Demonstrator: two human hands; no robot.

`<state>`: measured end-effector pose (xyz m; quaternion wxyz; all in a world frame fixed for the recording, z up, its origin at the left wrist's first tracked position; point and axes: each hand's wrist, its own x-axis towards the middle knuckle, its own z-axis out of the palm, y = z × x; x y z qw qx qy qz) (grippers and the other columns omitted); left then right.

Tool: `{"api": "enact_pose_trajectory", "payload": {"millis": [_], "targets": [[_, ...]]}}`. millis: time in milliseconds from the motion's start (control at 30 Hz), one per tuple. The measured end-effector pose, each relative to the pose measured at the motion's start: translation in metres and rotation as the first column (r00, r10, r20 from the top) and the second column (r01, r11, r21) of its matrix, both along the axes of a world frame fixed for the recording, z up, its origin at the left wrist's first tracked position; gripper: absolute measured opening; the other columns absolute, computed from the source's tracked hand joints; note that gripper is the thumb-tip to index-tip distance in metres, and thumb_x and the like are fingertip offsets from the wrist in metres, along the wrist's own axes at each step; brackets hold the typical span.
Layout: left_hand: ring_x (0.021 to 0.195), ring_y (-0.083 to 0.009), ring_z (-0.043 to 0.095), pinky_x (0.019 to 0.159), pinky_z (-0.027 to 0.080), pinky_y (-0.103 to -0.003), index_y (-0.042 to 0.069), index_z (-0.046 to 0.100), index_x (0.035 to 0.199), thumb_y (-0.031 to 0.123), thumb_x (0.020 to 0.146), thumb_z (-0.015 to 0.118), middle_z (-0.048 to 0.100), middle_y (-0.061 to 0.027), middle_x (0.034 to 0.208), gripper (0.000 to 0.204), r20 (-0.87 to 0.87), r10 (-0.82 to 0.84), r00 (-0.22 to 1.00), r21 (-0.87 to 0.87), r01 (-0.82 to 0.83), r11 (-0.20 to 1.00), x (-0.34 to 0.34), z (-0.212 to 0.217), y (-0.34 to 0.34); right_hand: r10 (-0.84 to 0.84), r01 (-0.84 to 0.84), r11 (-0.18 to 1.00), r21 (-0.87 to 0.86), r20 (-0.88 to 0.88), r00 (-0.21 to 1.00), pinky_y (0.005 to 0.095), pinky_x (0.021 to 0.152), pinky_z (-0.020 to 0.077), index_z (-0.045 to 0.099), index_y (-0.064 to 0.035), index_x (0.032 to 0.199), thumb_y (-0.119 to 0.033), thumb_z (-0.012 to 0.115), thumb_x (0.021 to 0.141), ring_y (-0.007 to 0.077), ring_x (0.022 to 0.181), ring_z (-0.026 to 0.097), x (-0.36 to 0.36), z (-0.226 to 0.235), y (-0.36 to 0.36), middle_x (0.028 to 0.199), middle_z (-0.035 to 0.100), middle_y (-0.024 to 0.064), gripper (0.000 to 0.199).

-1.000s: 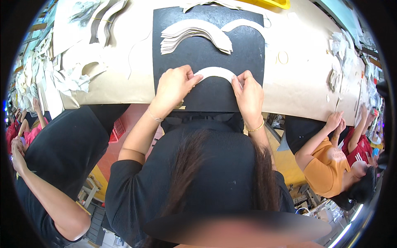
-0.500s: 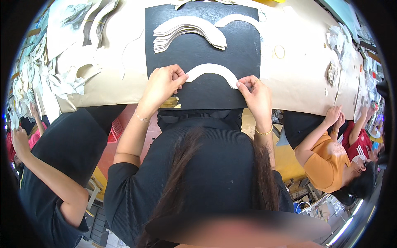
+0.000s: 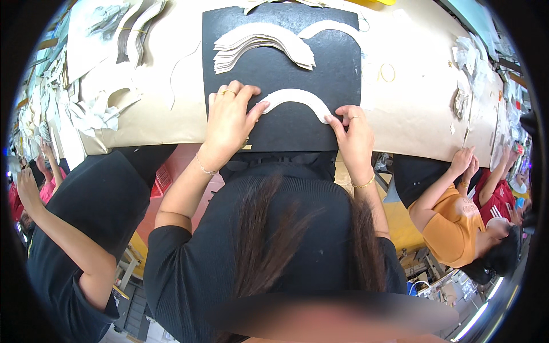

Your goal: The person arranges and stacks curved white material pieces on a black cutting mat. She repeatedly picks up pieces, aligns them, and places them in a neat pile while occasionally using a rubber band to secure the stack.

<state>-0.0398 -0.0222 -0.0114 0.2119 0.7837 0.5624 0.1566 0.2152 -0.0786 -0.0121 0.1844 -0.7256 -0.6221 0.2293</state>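
Note:
A white curved strip (image 3: 296, 95) lies arched on the black mat (image 3: 274, 134) in front of me. My left hand (image 3: 229, 117) is at the strip's left end, its thumb touching that end and its fingers lifted apart. At the other end, my right hand (image 3: 355, 131) has its thumb on the tip, with the fingers curled in close beside it. Farther up the mat sits a fanned stack of similar curved pieces (image 3: 263, 43). A single curved piece (image 3: 330, 26) lies to the right of that stack.
Crumpled pale scraps (image 3: 108, 111) and a banded bundle of curved strips (image 3: 140, 31) lie on the left of the paper-covered table (image 3: 160, 123). A rubber band (image 3: 387, 72) is right of the mat. Co-workers' arms are at both sides, including a person in orange (image 3: 452, 226).
My left hand has turned and its fingers have opened upward off the strip, leaving the thumb at its end. The right hand has barely moved.

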Motion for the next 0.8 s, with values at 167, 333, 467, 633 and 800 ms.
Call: {"api": "enact_pose_trajectory", "payload": {"millis": [167,333,467,633,800], "targets": [[0.092,-0.0216,0.055,0.081,0.038,-0.036,0.011,0.071,0.113,0.018,0.08,0.078,0.06,-0.0021,0.096,0.034,0.043,-0.07,0.997,0.125,0.064,0.99,0.012,-0.012,-0.005,0.044,-0.019,0.991,0.132,-0.186,0.982,0.0342,0.064,0.0494,0.067,-0.006,0.103,-0.017,0.076,0.085,0.0209,0.073,0.061,-0.003,0.007,0.017,0.086,0.057,0.0078,0.023],[0.09,-0.0208,0.056,0.079,0.039,-0.036,0.012,0.072,0.104,0.012,0.078,0.078,0.062,-0.0008,0.096,0.026,0.111,-0.096,0.989,0.236,0.068,0.969,0.015,-0.021,-0.013,0.263,-0.236,0.956,0.173,-0.157,0.952,0.036,0.067,0.0553,0.07,-0.015,0.114,-0.017,0.074,0.085,0.0243,0.076,0.067,-0.021,0.01,0.036,0.102,0.059,0.0049,0.03],[0.091,-0.0208,0.057,0.08,0.039,-0.036,0.011,0.07,0.094,0.006,0.076,0.077,0.063,-0.0002,0.097,0.021,0.144,-0.138,0.98,0.29,0.091,0.953,0.014,-0.026,-0.016,0.351,-0.341,0.93,0.135,-0.05,0.935,0.0319,0.062,0.0528,0.072,-0.016,0.115,-0.015,0.077,0.082,0.0172,0.068,0.065,-0.03,0.007,0.043,0.111,0.058,0.0039,0.034],[0.093,-0.0223,0.057,0.08,0.04,-0.037,0.011,0.069,0.098,0.004,0.077,0.076,0.062,-0.0022,0.101,0.024,0.193,-0.136,0.972,0.24,0.088,0.967,0.013,-0.026,-0.017,0.417,-0.407,0.904,0.133,-0.054,0.907,0.0361,0.065,0.0555,0.073,-0.0149,0.105,-0.015,0.073,0.084,0.0227,0.072,0.068,-0.026,0.003,0.047,0.105,0.061,0.0044,0.02],[0.107,-0.0269,0.055,0.091,0.041,-0.04,0.01,0.067,0.118,0.009,0.08,0.075,0.059,-0.0102,0.118,0.039,0.098,-0.104,0.99,0.178,0.085,0.98,0.009,-0.021,-0.017,0.229,-0.139,0.951,0.276,-0.328,0.916,0.0281,0.068,0.0517,0.073,-0.0077,0.097,-0.008,0.072,0.087,0.0156,0.074,0.066,0.013,0.026,0.04,0.092,0.069,0.0058,0.011]]}}
